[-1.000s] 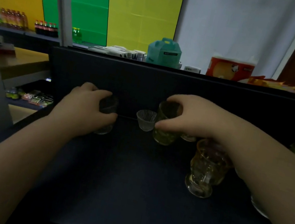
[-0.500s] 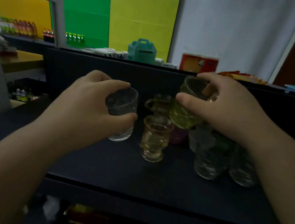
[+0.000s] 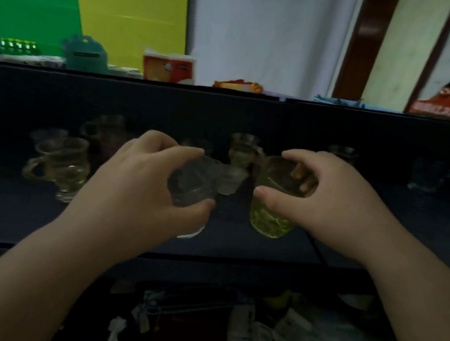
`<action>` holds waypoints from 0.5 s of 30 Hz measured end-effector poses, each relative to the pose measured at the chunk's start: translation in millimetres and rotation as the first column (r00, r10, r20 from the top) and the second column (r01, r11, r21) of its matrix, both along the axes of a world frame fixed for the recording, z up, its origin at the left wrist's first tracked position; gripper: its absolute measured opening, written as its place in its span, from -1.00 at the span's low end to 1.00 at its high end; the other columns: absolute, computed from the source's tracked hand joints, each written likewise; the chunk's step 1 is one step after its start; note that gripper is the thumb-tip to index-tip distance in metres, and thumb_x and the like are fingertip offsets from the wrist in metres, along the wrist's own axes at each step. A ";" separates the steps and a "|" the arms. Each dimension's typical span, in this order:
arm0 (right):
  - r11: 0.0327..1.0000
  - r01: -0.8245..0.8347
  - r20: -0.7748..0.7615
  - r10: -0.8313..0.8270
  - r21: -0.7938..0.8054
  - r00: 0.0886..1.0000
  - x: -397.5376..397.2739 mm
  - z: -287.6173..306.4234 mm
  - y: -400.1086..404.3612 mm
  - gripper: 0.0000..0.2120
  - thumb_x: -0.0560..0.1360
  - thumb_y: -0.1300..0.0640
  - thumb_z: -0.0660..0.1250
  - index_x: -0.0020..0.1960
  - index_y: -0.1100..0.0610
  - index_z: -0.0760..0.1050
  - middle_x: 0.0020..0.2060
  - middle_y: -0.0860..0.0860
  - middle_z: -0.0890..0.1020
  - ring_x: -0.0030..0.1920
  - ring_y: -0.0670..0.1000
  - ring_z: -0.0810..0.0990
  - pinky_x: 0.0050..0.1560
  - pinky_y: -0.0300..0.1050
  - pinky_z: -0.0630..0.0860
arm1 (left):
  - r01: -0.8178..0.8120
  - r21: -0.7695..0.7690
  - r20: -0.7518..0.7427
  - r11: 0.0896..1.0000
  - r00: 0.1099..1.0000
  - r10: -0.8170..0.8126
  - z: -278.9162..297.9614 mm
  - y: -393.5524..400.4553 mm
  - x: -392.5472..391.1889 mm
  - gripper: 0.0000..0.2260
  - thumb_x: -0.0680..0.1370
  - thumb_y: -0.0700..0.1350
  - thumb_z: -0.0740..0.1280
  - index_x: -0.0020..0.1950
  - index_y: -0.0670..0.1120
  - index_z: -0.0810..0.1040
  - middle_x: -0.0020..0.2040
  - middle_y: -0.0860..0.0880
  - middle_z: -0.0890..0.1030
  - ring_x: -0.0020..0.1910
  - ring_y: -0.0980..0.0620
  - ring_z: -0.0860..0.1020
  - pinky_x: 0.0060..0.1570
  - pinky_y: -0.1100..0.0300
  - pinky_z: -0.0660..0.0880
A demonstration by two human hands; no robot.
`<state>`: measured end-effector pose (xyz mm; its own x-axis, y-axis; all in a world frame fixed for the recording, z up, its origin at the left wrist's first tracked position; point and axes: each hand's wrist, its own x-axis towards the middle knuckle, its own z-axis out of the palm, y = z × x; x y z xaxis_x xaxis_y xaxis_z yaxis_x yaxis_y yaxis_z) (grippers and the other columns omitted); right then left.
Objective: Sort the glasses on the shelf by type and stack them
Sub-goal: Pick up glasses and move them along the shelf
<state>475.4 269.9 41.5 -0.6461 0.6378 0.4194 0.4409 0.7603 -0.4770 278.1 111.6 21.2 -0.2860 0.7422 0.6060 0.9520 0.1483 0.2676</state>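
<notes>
L hand (image 3: 137, 185) & R hand (image 3: 328, 206), both forearms extended, fingers curled, each gripping 1 glass.

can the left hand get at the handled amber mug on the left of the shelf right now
Probably not without freeing itself first: the left hand already holds a clear glass, so its fingers are occupied. The path itself looks open, as nothing stands between that hand and the amber mug on the shelf.
</notes>
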 end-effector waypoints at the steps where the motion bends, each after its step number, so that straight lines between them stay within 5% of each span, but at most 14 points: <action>1: 1.000 0.011 0.004 -0.011 -0.005 1.000 11.9 -1.2 6.3 -0.17 0.22 -0.49 0.35 0.41 -0.16 0.41 0.02 -0.27 0.45 -0.01 -0.24 0.47 -0.13 -0.28 0.39 | 0.011 -0.010 0.008 1.000 1.000 -0.011 -0.1 9.0 11.2 -0.29 0.29 0.43 0.23 0.40 0.19 0.41 0.13 0.22 0.35 0.11 0.11 0.42 0.05 0.10 0.46; 15: 0.933 0.358 0.030 -0.357 -0.038 0.934 147.1 -23.1 105.9 -0.18 0.25 -0.50 0.37 0.42 -0.18 0.39 0.04 -0.26 0.43 -0.02 -0.25 0.45 -0.10 -0.23 0.40 | 0.340 -0.093 0.061 0.936 0.940 -0.336 -13.6 184.4 117.3 -0.28 0.30 0.42 0.25 0.42 0.19 0.38 0.13 0.20 0.34 0.11 0.11 0.42 0.09 0.06 0.49</action>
<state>622.5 375.8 18.4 -0.3810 0.8448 0.3757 0.6904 0.5302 -0.4921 395.4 295.9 7.6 -0.0316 0.8558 0.5164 0.9385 -0.1523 0.3098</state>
